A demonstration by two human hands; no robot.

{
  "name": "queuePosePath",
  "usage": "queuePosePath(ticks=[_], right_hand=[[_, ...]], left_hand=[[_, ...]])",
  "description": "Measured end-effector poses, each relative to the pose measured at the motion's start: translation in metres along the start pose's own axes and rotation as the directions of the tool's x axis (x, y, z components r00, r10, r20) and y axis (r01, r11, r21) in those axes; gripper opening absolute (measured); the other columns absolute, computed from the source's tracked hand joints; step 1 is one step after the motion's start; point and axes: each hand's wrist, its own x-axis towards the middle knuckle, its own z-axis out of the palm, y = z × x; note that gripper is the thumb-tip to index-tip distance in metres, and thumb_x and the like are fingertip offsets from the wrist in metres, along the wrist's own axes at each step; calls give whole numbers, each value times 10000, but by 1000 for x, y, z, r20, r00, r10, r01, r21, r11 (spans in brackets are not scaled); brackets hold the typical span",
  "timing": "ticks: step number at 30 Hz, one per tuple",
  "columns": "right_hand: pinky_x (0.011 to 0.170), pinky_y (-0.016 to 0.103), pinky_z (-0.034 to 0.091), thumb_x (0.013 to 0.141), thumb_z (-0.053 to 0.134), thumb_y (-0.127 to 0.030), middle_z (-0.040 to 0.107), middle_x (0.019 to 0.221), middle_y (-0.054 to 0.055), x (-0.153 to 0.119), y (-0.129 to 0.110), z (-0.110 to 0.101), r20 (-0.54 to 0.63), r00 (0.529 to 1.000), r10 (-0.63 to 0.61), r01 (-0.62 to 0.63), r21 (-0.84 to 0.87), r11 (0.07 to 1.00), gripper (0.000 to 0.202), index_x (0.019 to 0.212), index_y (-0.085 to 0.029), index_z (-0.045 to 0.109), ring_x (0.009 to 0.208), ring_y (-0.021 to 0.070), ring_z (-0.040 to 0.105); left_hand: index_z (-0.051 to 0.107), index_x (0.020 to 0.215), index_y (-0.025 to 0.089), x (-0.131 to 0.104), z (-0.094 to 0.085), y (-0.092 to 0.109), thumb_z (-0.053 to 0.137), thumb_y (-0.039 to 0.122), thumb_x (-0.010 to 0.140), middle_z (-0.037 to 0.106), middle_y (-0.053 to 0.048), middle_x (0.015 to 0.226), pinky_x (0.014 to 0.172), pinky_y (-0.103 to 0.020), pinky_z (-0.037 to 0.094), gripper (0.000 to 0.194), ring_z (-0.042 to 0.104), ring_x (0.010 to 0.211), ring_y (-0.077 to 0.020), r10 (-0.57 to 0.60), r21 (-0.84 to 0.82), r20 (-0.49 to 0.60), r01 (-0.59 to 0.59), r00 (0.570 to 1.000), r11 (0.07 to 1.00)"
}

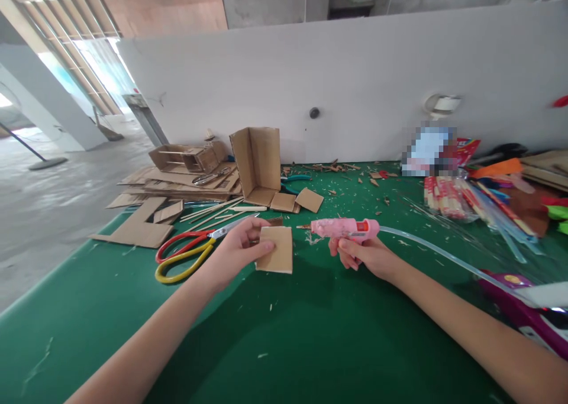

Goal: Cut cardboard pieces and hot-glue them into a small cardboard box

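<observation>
Between its thumb and fingers, my left hand [244, 247] grips a small square cardboard piece [278, 250]; part of another brown piece shows behind its top edge. My right hand [359, 255] is wrapped round a pink glue gun [341, 228], whose nozzle points left at the cardboard with a gap between them. A long clear glue stick [426, 246] runs from the back of the gun to the right. Stringy glue hangs near the nozzle. Just left of my left hand lie scissors [184, 256] with red and yellow handles.
Behind my hands stand a folded cardboard corner [261, 161] and two small squares [309, 200]. Cardboard sheets [177, 182], a cardboard box [190, 157] and wooden sticks [213, 215] lie at left. Packaged sticks [448, 197] and a purple object [523, 309] are at right on the green table [266, 345].
</observation>
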Motion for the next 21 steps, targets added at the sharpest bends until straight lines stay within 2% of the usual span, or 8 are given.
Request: queuePosePath(ticks=[3, 6, 12, 17, 19, 21], right_hand=[[486, 261, 446, 783, 594, -579, 426, 395, -76, 1, 6, -2, 22, 1000, -15, 16, -28, 999, 399, 712, -187, 605, 380, 85, 406], [489, 259, 449, 789, 600, -560, 430, 409, -77, 2, 8, -2, 24, 1000, -1, 1, -30, 1000, 381, 737, -182, 612, 382, 79, 400], [476, 260, 442, 761, 635, -519, 454, 438, -72, 3, 0, 2, -35, 998, 56, -56, 3, 998, 334, 739, -186, 610, 393, 78, 411], [460, 253, 432, 748, 645, -527, 451, 426, -76, 3, -5, 4, -44, 997, 62, -61, 10, 998, 342, 748, -186, 616, 389, 76, 406], [443, 247, 417, 748, 648, -524, 450, 424, -75, 3, -6, 5, -42, 997, 60, -59, 16, 998, 337, 759, -188, 620, 388, 78, 409], [438, 249, 411, 753, 648, -523, 455, 427, -71, 3, -6, 5, -43, 998, 55, -53, 28, 998, 335, 755, -190, 623, 388, 80, 407]], left_hand=[[507, 1105, 204, 3, 1, -5, 647, 400, 793, 657, -48, 968, 671, -262, 495, 395, 628, 877, -187, 25, -38, -78, -28, 997, 999], [522, 1186, 226, 4, -2, -8, 614, 415, 818, 642, -48, 981, 711, -276, 490, 423, 609, 922, -198, 126, 14, -134, -125, 983, 992], [484, 1234, 228, 4, -12, -6, 545, 295, 858, 615, -52, 1033, 765, -286, 485, 387, 596, 922, -169, 379, 266, -208, -321, 902, 909], [437, 1217, 212, 2, -16, -3, 591, 237, 822, 651, -35, 938, 723, -283, 507, 425, 633, 864, -168, 526, 471, -219, -384, 822, 794], [498, 1140, 211, 1, -18, -3, 603, 248, 820, 657, -40, 954, 736, -294, 514, 339, 635, 893, -182, 548, 526, -210, -379, 809, 761], [573, 1078, 213, 1, -21, -1, 589, 257, 835, 647, -49, 1011, 769, -308, 513, 247, 624, 931, -191, 563, 604, -152, -374, 813, 703]])
